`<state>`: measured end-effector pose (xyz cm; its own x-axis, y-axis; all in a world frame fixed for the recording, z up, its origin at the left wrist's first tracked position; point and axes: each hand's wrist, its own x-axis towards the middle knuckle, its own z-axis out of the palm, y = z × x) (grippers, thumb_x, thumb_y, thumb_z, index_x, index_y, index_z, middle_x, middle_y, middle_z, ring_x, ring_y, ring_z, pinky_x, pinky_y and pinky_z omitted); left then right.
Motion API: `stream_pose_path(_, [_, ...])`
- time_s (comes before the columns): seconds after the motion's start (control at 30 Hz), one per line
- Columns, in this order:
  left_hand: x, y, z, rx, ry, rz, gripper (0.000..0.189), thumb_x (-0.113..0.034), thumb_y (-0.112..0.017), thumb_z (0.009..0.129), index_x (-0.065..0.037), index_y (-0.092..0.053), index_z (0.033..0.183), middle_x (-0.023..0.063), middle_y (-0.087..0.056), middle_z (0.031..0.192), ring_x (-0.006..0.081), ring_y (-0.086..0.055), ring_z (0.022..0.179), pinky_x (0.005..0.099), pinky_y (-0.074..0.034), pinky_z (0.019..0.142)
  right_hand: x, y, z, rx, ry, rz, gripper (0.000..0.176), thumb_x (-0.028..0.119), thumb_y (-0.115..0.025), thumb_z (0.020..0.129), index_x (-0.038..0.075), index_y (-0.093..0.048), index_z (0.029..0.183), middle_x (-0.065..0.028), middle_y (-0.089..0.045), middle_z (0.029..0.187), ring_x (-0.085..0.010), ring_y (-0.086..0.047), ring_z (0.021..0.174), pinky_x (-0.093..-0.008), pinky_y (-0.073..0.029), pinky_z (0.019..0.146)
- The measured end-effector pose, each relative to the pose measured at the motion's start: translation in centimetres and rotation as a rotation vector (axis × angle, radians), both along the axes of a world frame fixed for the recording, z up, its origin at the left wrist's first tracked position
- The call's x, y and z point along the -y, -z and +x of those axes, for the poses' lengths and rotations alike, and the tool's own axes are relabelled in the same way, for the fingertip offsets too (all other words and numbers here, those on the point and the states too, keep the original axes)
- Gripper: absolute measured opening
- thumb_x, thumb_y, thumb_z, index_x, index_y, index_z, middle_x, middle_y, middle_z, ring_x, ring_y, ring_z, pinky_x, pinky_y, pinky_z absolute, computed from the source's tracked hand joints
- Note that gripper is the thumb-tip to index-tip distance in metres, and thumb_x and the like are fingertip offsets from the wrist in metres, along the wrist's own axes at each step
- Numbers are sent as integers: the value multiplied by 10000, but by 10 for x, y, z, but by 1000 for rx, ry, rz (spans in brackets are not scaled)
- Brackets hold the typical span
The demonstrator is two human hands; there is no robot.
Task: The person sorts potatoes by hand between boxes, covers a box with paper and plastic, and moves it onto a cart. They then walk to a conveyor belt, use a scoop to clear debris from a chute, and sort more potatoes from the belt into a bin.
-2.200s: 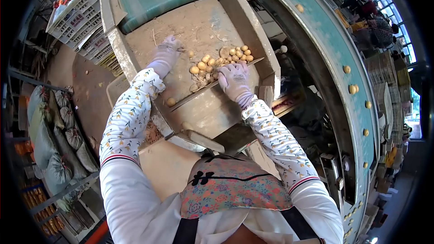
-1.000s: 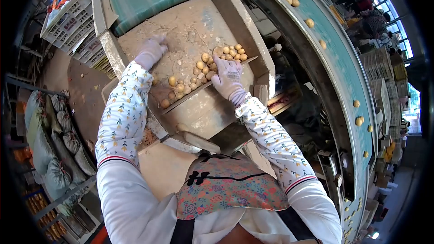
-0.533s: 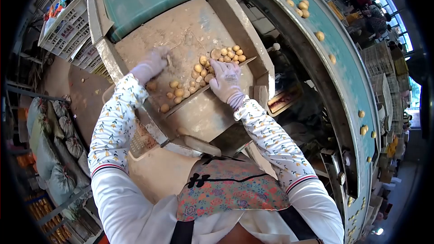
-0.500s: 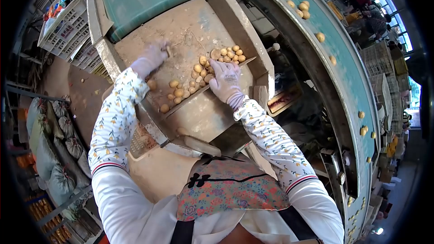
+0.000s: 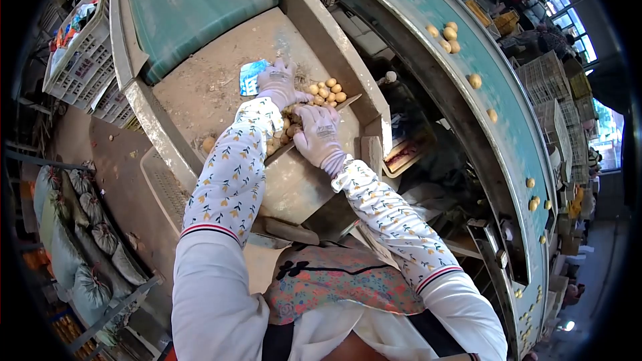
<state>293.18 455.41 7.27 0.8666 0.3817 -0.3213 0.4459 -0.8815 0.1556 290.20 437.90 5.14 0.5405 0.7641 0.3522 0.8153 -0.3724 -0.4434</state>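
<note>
Small round potatoes (image 5: 326,91) lie heaped along the low front lip of a dusty metal chute (image 5: 194,93). My left hand (image 5: 277,82), in a pale glove, rests among debris at the heap's far left side, fingers stretched and thumb out toward the potatoes. A blue-and-white plastic packet (image 5: 251,78) touches the left side of that hand; no grip on it shows. My right hand (image 5: 319,135), gloved too, bends over the lip with its fingers curled down at the potatoes. What its fingertips hold, if anything, is hidden. One loose potato (image 5: 208,144) sits by the chute's left wall.
A green belt (image 5: 194,7) ends at the chute's far side. On the right, a long curved conveyor (image 5: 461,47) carries scattered potatoes. Stacked crates (image 5: 83,53) and filled sacks (image 5: 70,247) stand to the left. More crates and people are at the far right.
My left hand has swept right across the chute toward the heap, and the blue-and-white packet now shows beside it. My right hand has shifted slightly left and down, its fingers more curled.
</note>
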Motion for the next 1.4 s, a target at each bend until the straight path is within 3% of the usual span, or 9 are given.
stream_pose_path(0.23, [-22,55,12,236,136,-47,469,-382,-743,764,-97,-637,1121,156,-655,1051,242,-635,1008,398,-505,854,4,-2,0,7,-28,-3,338,204,-550,725,94,-580,1043,-96,-588,1037,-294,-516,1047,-466,-276,1013])
stream_pose_path(0.4, [-92,-25,-55,650,-391,-813,380,-259,-746,819,-66,-600,1111,87,-659,1000,131,-641,862,251,-521,721,5,1,-1,54,-22,43,282,233,-570,754,104,-594,1003,-86,-578,1035,-282,-516,1032,-468,-260,1035])
stream_pose_path(0.67, [-191,-97,-270,1454,-764,-1004,352,-150,-750,824,-59,-583,1121,78,-664,1015,170,-662,882,278,-547,703,4,3,0,60,-22,26,257,238,-564,756,109,-608,974,-78,-600,985,-270,-534,1002,-453,-280,1011])
stream_pose_path(0.77, [-195,-50,-367,1370,-940,-953,336,-116,-723,841,-63,-583,1142,65,-662,1005,159,-657,859,284,-540,678,0,7,1,83,-16,42,253,241,-557,748,111,-607,959,-76,-602,970,-263,-541,983,-443,-290,992])
stream_pose_path(1.0, [-160,248,-486,829,-1456,-1073,388,-139,-739,830,-36,-570,1164,80,-644,897,171,-617,741,324,-518,549,-2,13,0,113,4,-23,309,242,-539,744,112,-610,1015,-75,-618,985,-257,-554,993,-434,-291,993])
stream_pose_path(1.07, [-109,209,-449,640,-1697,-1060,455,-250,-797,780,-15,-591,1111,90,-628,828,193,-607,719,357,-492,488,-2,13,3,104,7,-60,317,243,-536,745,112,-609,1024,-75,-619,996,-257,-553,1004,-434,-289,998])
stream_pose_path(1.2, [-183,220,-440,357,-1137,-373,465,-325,-675,802,-10,-609,1137,175,-662,907,274,-634,773,357,-509,728,-1,10,3,91,-13,-76,320,244,-531,750,106,-608,1029,-79,-614,1012,-263,-546,1011,-432,-286,1004])
stream_pose_path(1.27, [-163,103,-376,879,-847,501,359,-255,-675,780,-15,-646,1046,172,-674,943,315,-641,830,372,-506,774,-1,11,3,113,-21,-40,316,245,-530,753,106,-608,1026,-81,-610,1011,-266,-545,1004,-432,-288,1002])
stream_pose_path(1.4, [-87,-37,-259,943,-220,176,343,-256,-676,805,-87,-646,1102,115,-667,1042,285,-624,940,388,-492,797,-3,9,3,114,-1,-70,308,246,-529,756,108,-610,1019,-85,-607,1009,-264,-545,999,-431,-289,1002])
